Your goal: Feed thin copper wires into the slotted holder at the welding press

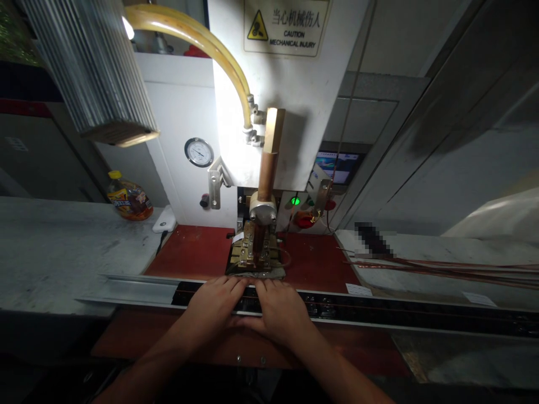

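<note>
A long metal channel [138, 289] with a black strip [379, 310] inside it lies across the red work surface [189, 255]. My left hand [217, 303] and my right hand [280, 308] rest side by side over the channel, closed round it with fingers over its far edge and thumbs at the near side. Just beyond my fingertips is a brass and steel fixture [248, 252] beneath a vertical copper electrode [266, 174]. The undersides of my fingers are hidden.
A white machine [185, 101] with a gauge [199, 152], green light [295, 201] and screen [341, 166] stands behind. A ribbed lamp [92, 73] hangs upper left. A bottle [129, 199] stands on the left table. Copper rods [446, 270] lie at right.
</note>
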Demonstrator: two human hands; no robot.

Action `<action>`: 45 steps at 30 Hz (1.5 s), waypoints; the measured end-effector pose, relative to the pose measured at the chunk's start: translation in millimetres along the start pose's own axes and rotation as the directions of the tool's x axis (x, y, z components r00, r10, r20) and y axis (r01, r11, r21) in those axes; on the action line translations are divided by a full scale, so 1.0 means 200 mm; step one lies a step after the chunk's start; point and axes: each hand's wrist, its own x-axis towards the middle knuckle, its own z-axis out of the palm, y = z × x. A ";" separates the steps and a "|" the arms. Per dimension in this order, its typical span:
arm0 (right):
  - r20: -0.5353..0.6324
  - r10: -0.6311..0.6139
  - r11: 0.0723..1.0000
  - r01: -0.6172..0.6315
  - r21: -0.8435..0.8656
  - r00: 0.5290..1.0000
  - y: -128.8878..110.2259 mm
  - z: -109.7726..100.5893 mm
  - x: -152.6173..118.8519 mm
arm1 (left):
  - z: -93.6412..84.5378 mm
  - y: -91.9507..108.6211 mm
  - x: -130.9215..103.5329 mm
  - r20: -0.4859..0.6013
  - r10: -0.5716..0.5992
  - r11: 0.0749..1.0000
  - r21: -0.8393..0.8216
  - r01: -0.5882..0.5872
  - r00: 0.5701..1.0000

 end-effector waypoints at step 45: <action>0.055 0.036 0.997 -0.032 -0.069 0.998 0.09 -0.04 -0.08 | -0.14 -0.10 -0.11 -0.064 0.014 1.000 0.012 -0.013 0.998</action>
